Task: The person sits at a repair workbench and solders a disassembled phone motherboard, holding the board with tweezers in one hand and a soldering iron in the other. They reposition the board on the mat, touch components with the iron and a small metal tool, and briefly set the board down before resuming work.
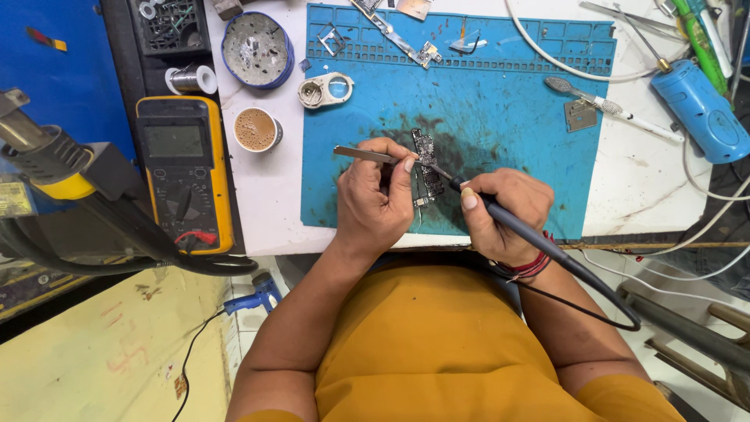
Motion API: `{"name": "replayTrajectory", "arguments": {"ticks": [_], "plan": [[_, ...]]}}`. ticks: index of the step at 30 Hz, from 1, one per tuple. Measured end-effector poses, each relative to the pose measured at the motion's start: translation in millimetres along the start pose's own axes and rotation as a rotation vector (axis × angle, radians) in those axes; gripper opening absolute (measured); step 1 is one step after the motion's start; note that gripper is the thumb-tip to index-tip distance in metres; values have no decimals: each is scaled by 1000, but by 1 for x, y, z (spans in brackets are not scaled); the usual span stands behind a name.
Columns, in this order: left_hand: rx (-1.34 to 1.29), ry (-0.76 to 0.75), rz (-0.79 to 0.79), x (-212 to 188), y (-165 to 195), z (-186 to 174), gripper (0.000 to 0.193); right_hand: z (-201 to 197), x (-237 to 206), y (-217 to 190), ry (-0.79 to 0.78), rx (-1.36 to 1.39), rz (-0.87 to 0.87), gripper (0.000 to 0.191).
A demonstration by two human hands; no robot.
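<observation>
From the head view I see my left hand (375,199) pinching metal tweezers (361,154), fingers closed on them, their tip at the small circuit board (426,166). The board lies on the stained blue mat (516,101), between both hands. My right hand (504,211) is wrapped tight around a black soldering iron (516,227), its tip touching the board. A cup of tea (255,130) stands beside a yellow multimeter (186,168).

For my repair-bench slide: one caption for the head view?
Left hand steadies tweezers while right hand holds a soldering iron to a circuit board on a blue mat.
</observation>
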State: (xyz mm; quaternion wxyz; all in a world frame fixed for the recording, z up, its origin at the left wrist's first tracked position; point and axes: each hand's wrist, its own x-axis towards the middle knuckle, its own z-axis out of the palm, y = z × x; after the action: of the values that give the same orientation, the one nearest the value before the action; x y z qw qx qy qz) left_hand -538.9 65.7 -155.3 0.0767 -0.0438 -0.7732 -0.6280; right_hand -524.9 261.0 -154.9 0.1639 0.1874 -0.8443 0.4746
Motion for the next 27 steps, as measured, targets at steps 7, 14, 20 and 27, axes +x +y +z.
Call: {"name": "replayTrajectory", "arguments": {"ticks": [7, 14, 20, 27], "plan": [[-8, 8, 23, -6, 0, -7, 13, -7, -8, -9, 96, 1, 147, 11], [-2, 11, 22, -14, -1, -18, 12, -27, 7, -16, 84, -342, 226, 11], [22, 28, 38, -13, -3, -22, 13, -21, 18, -28, 92, -164, 364, 11], [-150, 85, 45, -14, -11, -27, 17, 30, 20, -54, -146, -358, 36, 39]]}}
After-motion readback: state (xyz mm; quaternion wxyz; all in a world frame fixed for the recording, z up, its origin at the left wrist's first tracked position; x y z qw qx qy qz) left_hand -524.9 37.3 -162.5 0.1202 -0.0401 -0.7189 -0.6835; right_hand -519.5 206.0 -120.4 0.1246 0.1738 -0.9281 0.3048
